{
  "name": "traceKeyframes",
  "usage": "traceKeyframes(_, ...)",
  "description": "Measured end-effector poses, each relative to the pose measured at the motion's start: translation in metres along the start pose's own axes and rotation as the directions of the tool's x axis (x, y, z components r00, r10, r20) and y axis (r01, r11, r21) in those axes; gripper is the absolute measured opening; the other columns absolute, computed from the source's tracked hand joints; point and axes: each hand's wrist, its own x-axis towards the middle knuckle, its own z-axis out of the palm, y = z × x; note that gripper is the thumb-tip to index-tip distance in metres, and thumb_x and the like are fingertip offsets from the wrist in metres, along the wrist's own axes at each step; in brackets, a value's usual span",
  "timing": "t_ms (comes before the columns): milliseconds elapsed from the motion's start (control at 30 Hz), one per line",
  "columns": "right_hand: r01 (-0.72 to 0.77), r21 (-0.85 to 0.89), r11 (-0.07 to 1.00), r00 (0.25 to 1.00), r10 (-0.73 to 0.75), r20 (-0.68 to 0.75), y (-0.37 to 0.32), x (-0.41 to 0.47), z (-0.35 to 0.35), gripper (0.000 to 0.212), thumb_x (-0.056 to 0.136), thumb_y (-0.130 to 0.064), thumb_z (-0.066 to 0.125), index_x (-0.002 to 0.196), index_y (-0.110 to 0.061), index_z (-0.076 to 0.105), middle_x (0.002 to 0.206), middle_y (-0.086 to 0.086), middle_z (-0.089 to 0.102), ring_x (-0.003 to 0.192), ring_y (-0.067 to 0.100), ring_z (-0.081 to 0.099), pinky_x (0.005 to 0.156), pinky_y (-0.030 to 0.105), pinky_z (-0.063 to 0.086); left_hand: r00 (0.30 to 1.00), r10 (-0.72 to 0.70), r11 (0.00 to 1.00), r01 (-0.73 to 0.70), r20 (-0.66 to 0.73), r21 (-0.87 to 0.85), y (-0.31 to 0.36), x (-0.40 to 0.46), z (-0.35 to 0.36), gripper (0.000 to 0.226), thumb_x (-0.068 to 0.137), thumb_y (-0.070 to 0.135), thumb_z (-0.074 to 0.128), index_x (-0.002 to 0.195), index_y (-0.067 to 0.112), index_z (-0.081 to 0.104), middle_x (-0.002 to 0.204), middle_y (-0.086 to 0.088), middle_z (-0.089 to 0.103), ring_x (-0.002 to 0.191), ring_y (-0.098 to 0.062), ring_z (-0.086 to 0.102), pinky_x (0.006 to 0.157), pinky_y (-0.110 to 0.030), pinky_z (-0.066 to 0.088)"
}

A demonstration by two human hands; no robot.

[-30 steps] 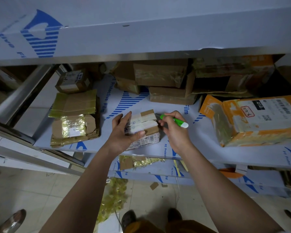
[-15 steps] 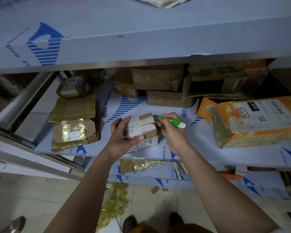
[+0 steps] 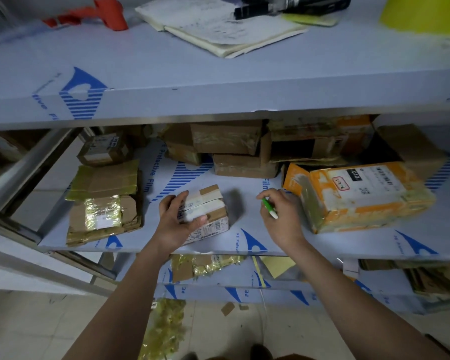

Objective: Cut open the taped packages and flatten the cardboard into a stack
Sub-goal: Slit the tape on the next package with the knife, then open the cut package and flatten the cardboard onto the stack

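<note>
Right hand [image 3: 281,216] (gripping green cutter [image 3: 269,208]) withdrawn toward orange parcel [image 3: 359,196]; left hand [image 3: 178,219] clasps package [image 3: 205,207]

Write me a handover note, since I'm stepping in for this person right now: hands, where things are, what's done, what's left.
Left hand grips the small taped box on the middle shelf. Right hand holds the green cutter, clear of the box, beside the orange package.
Done: flattened cardboard stack lies at the shelf's left.
Left: the small box looks still taped; cut it, then the orange package and the brown boxes behind, and flatten all onto the stack.
</note>
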Motion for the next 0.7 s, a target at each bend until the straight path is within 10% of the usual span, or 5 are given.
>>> traceKeyframes(333, 0.04, -0.497, 0.867, 0.9, 0.185, 0.394, 0.009, -0.014, 0.009, 0.071, 0.082, 0.008, 0.054, 0.145, -0.021, 0.044, 0.131, 0.009, 0.048, 0.124, 0.029, 0.043, 0.107, 0.035, 0.037, 0.98, 0.118, 0.993, -0.111, -0.159, 0.05, -0.015, -0.024, 0.017, 0.079, 0.079, 0.033, 0.08, 0.145, 0.022, 0.038, 0.133, 0.009, 0.018, 0.124, -0.011, 0.029, 0.108, -0.028, 0.033)
traceKeyframes(433, 0.033, -0.264, 0.964, 0.937, 0.062, 0.343, -0.02, -0.009, 0.011, 0.06, 0.093, -0.005, 0.055, 0.148, -0.024, 0.04, 0.125, 0.009, 0.051, 0.119, 0.026, 0.047, 0.102, 0.035, 0.04, 0.954, 0.2, 0.98, -0.19, -0.225, 0.065, -0.014, -0.036, 0.025, 0.085, 0.07, 0.053, 0.074, 0.143, 0.024, 0.04, 0.134, 0.012, 0.019, 0.127, -0.013, 0.029, 0.107, -0.028, 0.035)
traceKeyframes(567, -0.118, 0.287, 0.951, 0.906, -0.016, 0.423, -0.061, -0.001, 0.031, 0.063, 0.097, -0.011, 0.058, 0.151, -0.034, 0.033, 0.141, -0.005, 0.048, 0.12, 0.01, 0.055, 0.098, 0.029, 0.051, 0.881, 0.356, 0.934, -0.348, -0.312, 0.083, -0.011, -0.044, 0.027, 0.066, 0.079, 0.008, 0.079, 0.136, 0.023, 0.049, 0.137, 0.006, 0.024, 0.134, -0.002, 0.028, 0.107, -0.015, 0.037)
traceKeyframes(700, -0.033, 0.387, 0.922, 0.937, -0.107, 0.334, -0.06, 0.001, 0.046, 0.066, 0.092, -0.001, 0.062, 0.146, -0.032, 0.041, 0.144, -0.002, 0.047, 0.124, 0.011, 0.054, 0.094, 0.026, 0.054, 0.833, 0.415, 0.906, -0.416, -0.365, 0.08, -0.008, -0.042, 0.01, 0.063, 0.081, -0.015, 0.065, 0.129, 0.025, 0.055, 0.129, 0.009, 0.033, 0.129, 0.0, 0.038, 0.098, -0.017, 0.047)
